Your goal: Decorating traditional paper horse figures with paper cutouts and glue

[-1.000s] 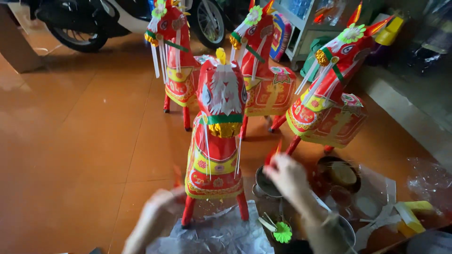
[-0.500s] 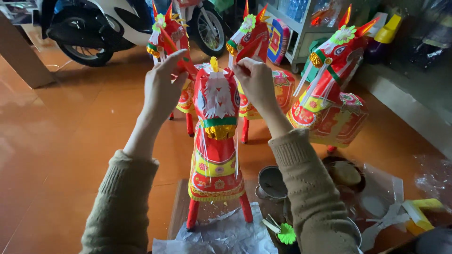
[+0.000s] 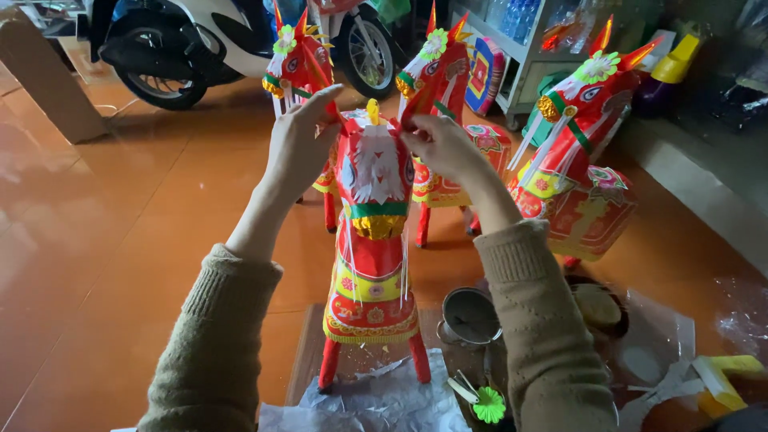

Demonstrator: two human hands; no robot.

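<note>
Hands barely moved since earlier: left hand (image 3: 300, 144) and right hand (image 3: 436, 146) raised, each pinching an ear of the horse (image 3: 372, 240).

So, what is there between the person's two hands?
In the head view, the head of the nearest red paper horse stands between the left hand and the right hand; both touch its ears.

A glossy orange tiled floor (image 3: 120, 240) is seen throughout. A scooter (image 3: 200, 40) is parked at eleven o'clock, and a white shelf (image 3: 524, 48) is set at one o'clock.
</note>
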